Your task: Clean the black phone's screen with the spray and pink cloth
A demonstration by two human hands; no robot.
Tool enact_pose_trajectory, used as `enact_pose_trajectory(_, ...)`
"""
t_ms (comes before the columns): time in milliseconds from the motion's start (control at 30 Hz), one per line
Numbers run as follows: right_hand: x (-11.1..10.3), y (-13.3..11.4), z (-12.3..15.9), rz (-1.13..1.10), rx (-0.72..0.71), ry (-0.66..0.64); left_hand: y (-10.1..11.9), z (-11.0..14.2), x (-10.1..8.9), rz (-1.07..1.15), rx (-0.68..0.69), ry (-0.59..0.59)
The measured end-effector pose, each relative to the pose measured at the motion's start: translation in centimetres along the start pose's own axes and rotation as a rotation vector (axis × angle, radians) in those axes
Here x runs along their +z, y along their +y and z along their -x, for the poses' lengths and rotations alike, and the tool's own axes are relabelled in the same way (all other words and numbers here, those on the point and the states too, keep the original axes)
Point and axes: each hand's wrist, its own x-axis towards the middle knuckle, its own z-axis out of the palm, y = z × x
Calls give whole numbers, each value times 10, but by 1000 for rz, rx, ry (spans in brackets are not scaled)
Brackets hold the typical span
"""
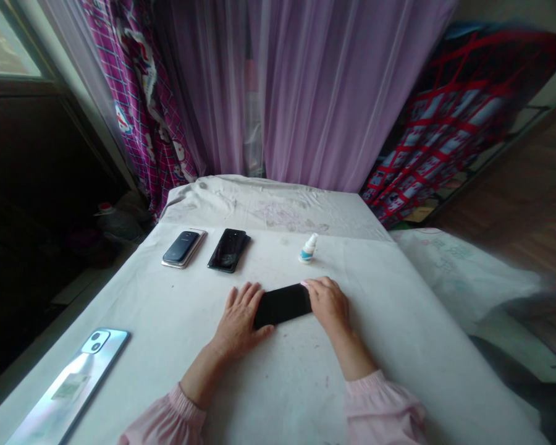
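Observation:
A black smartphone (283,305) lies slightly slanted on the white-covered table, its dark screen facing up. My left hand (241,318) holds its left end between thumb and index finger, with the other fingers spread on the cloth. Around the right end, my right hand (327,301) is closed with bent fingers. Something small and pink shows at those fingertips; I cannot tell what it is. Just beyond the right hand stands a small white spray bottle (307,250) with a blue label.
Two stacked phones (180,247) lie at the back left, beside another pair of black phones (228,250). A shiny light-blue phone (69,389) rests camera side up at the near left. Purple curtains (315,93) hang behind the table (389,358).

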Motion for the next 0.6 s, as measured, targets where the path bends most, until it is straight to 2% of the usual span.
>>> enact_pose_trajectory(100,3,12,3,-63,-3,61,1,-1,0,8,-2,0)
enact_pose_trajectory(233,6,12,5,-118,-22,118,-1,1,0,29,-7,21)
enact_pose_trajectory(467,2,18,-2,-189,-111,-15,-18,11,-1,59,7,75)
enact_pose_trajectory(600,-1,8,-11,-165,-173,-43,-19,11,-1,57,1,55)
